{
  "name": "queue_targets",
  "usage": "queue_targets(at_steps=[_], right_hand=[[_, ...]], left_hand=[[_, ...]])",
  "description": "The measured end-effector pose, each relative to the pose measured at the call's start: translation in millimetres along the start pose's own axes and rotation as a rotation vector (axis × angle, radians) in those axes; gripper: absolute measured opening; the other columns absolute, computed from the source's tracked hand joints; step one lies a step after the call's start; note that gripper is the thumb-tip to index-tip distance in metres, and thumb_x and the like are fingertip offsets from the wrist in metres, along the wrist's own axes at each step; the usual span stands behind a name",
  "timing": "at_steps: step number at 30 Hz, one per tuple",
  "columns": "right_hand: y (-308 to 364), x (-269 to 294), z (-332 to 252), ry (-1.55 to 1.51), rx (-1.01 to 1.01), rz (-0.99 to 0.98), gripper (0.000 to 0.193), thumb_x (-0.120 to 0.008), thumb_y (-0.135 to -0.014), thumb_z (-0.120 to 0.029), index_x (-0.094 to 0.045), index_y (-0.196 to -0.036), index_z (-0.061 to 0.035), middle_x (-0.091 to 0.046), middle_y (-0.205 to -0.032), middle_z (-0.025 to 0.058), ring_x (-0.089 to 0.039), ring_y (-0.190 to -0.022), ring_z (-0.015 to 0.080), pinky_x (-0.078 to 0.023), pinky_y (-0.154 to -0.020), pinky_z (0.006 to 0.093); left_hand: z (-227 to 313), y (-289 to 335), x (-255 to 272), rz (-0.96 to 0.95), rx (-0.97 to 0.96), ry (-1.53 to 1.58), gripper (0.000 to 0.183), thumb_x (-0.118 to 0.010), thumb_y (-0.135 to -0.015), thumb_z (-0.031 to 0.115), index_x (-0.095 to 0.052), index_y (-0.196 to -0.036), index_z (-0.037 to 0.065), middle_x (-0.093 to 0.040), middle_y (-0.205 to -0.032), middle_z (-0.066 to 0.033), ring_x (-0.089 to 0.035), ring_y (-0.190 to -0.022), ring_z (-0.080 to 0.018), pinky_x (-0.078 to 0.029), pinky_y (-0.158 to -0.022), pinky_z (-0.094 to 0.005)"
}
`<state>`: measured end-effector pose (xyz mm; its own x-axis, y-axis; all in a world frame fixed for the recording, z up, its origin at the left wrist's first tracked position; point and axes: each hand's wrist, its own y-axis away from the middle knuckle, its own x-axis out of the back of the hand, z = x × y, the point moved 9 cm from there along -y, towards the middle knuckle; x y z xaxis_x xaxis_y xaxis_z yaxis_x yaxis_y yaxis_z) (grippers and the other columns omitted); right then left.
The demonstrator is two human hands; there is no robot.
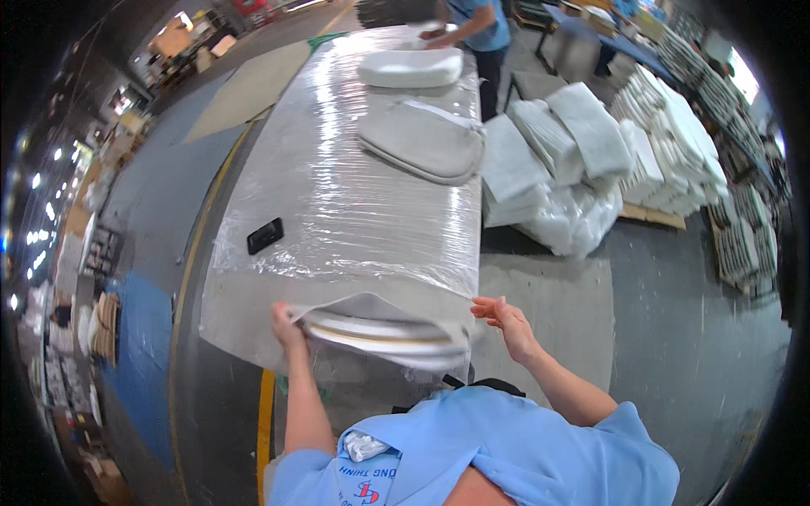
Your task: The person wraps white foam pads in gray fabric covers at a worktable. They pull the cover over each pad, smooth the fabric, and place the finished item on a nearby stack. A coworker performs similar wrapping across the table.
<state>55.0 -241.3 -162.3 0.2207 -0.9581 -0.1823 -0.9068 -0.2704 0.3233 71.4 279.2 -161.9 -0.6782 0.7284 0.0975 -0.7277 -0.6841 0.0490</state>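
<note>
A grey fabric cushion cover (380, 301) lies at the near end of the table, its mouth gaping toward me. White foam padding (380, 336) with a thin yellowish strip shows inside, blurred by motion. My left hand (289, 325) is closed on the cover's left corner. At the right corner, my right hand (508, 327) is open, its fingers stretched toward the cover's edge; whether the fingertips touch it I cannot tell. Farther up the table lie another grey cushion cover (422, 142) with a pale strip along its edge and a white foam pad (411, 68).
The long table (380, 228) is wrapped in shiny clear film. A black phone (265, 236) rests on its left side. Stacks of white padding (553, 135) stand to the right, beside a clear plastic bag (578, 219). Another person (481, 29) works at the far end.
</note>
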Motion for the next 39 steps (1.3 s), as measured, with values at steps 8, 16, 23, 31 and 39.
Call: queue_targets(at_steps=[8,16,23,31,39], right_hand=[[-92.9,-11.7,33.4,-0.345,0.129,0.294,0.059,-0.038,-0.113,-0.054,-0.071,-0.114,-0.005,-0.069,-0.106,0.0038,-0.059,-0.102,0.0134,-0.044,-0.094,0.0294],[-198.4,-47.4,-60.5,-0.291,0.243,0.327,0.071,-0.04,-0.111,-0.059,-0.072,-0.087,0.0003,-0.069,-0.078,0.0095,-0.064,-0.072,0.0189,-0.051,-0.072,0.0372],[-244.7,-58.6,-113.6,-0.153,0.286,0.039,0.077,-0.038,-0.108,-0.064,-0.074,-0.079,-0.0031,-0.069,-0.074,0.0069,-0.06,-0.072,0.0166,-0.048,-0.069,0.034],[-258.9,-98.7,-100.5,-0.127,0.197,-0.08,0.07,-0.042,-0.11,-0.059,-0.077,-0.091,-0.0016,-0.07,-0.083,0.0062,-0.063,-0.077,0.0165,-0.051,-0.075,0.0351],[-291.3,-112.0,-76.5,-0.176,0.006,-0.138,0.083,-0.035,-0.104,-0.075,-0.075,-0.111,-0.003,-0.07,-0.092,0.0056,-0.064,-0.084,0.0179,-0.053,-0.08,0.0357]], left_hand=[[4.8,134.8,79.2,-0.096,0.25,0.207,0.04,-0.054,-0.107,0.043,-0.064,-0.1,0.005,-0.066,-0.099,-0.0069,-0.064,-0.097,-0.0217,-0.051,-0.089,-0.0405],[13.8,272.7,42.4,-0.144,-0.082,0.075,0.058,-0.059,-0.104,0.047,-0.061,-0.131,-0.005,-0.066,-0.124,-0.0168,-0.063,-0.113,-0.0275,-0.049,-0.102,-0.0416],[20.5,287.1,-101.7,-0.719,0.052,-0.045,0.07,-0.071,-0.1,0.03,-0.043,-0.154,-0.005,-0.061,-0.132,-0.0188,-0.059,-0.121,-0.0265,-0.047,-0.105,-0.0416],[31.3,201.1,-198.9,-0.759,0.156,0.049,0.078,-0.074,-0.095,0.015,-0.032,-0.159,-0.001,-0.061,-0.136,-0.0171,-0.062,-0.124,-0.0262,-0.048,-0.108,-0.0385],[32.5,156.6,-216.0,-0.641,0.077,-0.089,0.076,-0.071,-0.098,0.02,-0.031,-0.159,-0.002,-0.058,-0.145,-0.0222,-0.062,-0.128,-0.0288,-0.047,-0.109,-0.0376]])
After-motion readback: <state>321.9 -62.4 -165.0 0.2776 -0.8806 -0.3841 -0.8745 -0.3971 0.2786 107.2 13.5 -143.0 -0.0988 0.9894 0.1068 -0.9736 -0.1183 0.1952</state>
